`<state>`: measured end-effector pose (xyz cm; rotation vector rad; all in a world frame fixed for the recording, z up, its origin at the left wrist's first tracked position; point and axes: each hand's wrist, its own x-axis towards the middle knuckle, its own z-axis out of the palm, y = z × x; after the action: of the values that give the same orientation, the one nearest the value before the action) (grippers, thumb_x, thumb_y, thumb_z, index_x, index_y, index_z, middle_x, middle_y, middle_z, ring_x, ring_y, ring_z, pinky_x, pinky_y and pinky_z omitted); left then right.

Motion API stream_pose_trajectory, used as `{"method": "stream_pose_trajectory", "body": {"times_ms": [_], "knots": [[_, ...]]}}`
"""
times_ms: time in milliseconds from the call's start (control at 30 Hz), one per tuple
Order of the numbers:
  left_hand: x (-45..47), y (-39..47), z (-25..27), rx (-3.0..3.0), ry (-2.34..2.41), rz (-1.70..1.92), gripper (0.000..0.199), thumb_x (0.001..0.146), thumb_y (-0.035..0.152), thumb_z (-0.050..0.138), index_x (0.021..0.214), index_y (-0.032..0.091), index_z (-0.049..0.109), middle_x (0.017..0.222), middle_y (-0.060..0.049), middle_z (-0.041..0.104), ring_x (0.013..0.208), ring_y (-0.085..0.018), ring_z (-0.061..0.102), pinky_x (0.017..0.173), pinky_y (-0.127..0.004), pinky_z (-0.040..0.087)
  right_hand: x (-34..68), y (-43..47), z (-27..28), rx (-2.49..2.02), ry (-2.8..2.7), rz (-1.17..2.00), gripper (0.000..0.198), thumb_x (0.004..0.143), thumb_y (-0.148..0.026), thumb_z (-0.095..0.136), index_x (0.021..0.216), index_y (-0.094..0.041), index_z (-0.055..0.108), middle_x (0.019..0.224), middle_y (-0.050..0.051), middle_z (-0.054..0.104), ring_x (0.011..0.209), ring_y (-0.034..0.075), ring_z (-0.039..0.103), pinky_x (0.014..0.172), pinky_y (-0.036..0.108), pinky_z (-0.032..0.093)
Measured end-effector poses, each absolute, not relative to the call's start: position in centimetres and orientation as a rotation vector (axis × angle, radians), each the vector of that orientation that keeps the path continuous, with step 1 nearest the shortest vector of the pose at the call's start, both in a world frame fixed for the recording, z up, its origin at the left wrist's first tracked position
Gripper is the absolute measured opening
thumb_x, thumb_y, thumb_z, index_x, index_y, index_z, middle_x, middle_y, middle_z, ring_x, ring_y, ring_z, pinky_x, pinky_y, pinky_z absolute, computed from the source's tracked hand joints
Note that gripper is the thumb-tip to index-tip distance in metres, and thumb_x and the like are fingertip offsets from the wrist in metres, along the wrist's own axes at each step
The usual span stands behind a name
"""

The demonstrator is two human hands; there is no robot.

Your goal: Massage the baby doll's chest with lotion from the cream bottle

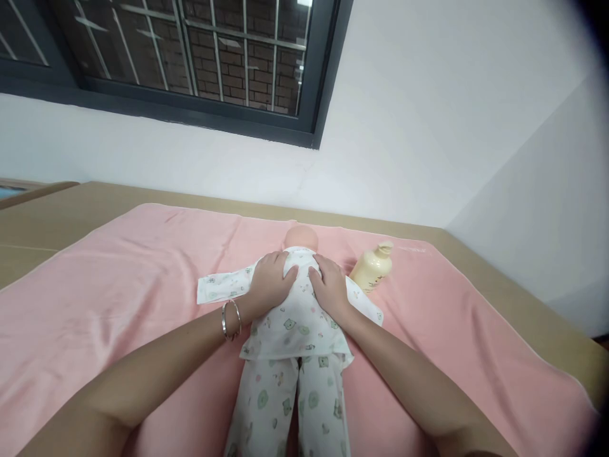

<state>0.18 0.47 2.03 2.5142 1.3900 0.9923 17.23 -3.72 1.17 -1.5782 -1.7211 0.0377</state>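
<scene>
A baby doll (pixel 301 237) lies stretched out with its smooth head at the far end; no face shows from here. It wears a white printed top (pixel 299 327) and matching trousers (pixel 273 403). My left hand (pixel 273 279) lies open on the left shoulder area of the top, fingers pointing away and thumb inward. Opposite it, my right hand (pixel 329 282) rests open on the right shoulder area, thumb also inward. A sleeve (pixel 221 285) extends out to the left. The other sleeve (pixel 368 304) is partly behind my right wrist.
A pink cloth (pixel 166 273) with soft folds covers much of the tan surface (pixel 118 197). Close to the doll's right side stands a cream pump bottle (pixel 373 266). Behind are a white wall (pixel 390 127) and a dark-framed barred window (pixel 238 57).
</scene>
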Motion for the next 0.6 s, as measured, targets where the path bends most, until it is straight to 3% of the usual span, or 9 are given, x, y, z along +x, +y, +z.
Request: {"method": "stream_pose_trajectory", "body": {"times_ms": [133, 300, 433, 600], "knots": [[0.1, 0.5, 1.8, 2.533, 1.374, 0.994, 0.033, 0.094, 0.037, 0.043, 0.116, 0.016, 0.057, 0.113, -0.012, 0.065, 0.107, -0.028, 0.058, 0.096, -0.045, 0.045, 17.5, -3.9, 1.2, -1.647, -1.818, 0.053, 0.046, 0.097, -0.036, 0.036, 0.134, -0.015, 0.054, 0.14, 0.012, 0.054, 0.133, 0.026, 0.045, 0.114, 0.047, 0.026], [0.2, 0.3, 1.8, 2.606, 1.451, 0.901, 0.047, 0.097, 0.039, 0.035, 0.131, 0.009, 0.049, 0.135, -0.02, 0.054, 0.129, -0.033, 0.046, 0.108, -0.05, 0.036, 17.5, -4.1, 1.9, -1.779, -1.948, 0.058, 0.054, 0.101, -0.039, 0.026, 0.143, -0.01, 0.042, 0.151, 0.016, 0.041, 0.144, 0.028, 0.03, 0.118, 0.055, 0.01], [0.2, -0.4, 2.6, 2.631, 1.408, 0.69, 0.05, 0.099, 0.037, 0.031, 0.138, 0.008, 0.042, 0.146, -0.021, 0.045, 0.139, -0.033, 0.037, 0.111, -0.053, 0.031, 17.0, -5.0, 3.1, -1.859, -2.055, 0.082, 0.061, 0.101, -0.041, 0.023, 0.148, -0.002, 0.031, 0.155, 0.02, 0.031, 0.147, 0.03, 0.022, 0.118, 0.055, 0.008], [0.0, -2.9, 3.3, 2.765, 1.293, 0.653, 0.048, 0.096, 0.024, 0.031, 0.138, 0.004, 0.042, 0.147, -0.023, 0.042, 0.14, -0.033, 0.035, 0.113, -0.054, 0.029, 15.7, -7.9, 4.8, -1.815, -2.216, 0.098, 0.059, 0.099, -0.034, 0.027, 0.147, 0.0, 0.033, 0.154, 0.021, 0.032, 0.146, 0.031, 0.024, 0.119, 0.052, 0.013]]}}
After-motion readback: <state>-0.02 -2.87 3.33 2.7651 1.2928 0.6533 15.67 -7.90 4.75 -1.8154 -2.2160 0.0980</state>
